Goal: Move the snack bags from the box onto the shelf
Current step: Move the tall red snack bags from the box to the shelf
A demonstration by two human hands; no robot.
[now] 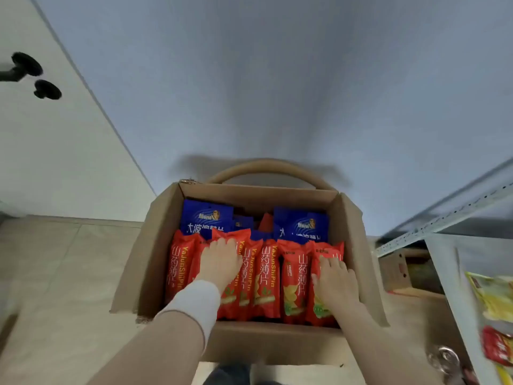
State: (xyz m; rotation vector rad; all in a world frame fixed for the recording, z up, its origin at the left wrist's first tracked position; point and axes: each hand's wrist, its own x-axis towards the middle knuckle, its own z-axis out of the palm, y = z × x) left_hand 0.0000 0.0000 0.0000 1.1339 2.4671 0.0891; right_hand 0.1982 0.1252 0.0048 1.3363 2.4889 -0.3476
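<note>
Laying left hand [220, 259], fingers straight, on red YaJunShiPin bags [263, 273] in box [144, 259] | pressing right hand [336, 283], fingers spread, on rightmost bag [329, 250]

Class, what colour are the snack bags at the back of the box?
The back snack bags are dark blue with white lettering; head view.

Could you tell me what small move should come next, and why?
Probably curl the fingers round the red bags beneath them: the left hand and right hand lie flat on the front row in the box, lifting nothing yet.
</note>
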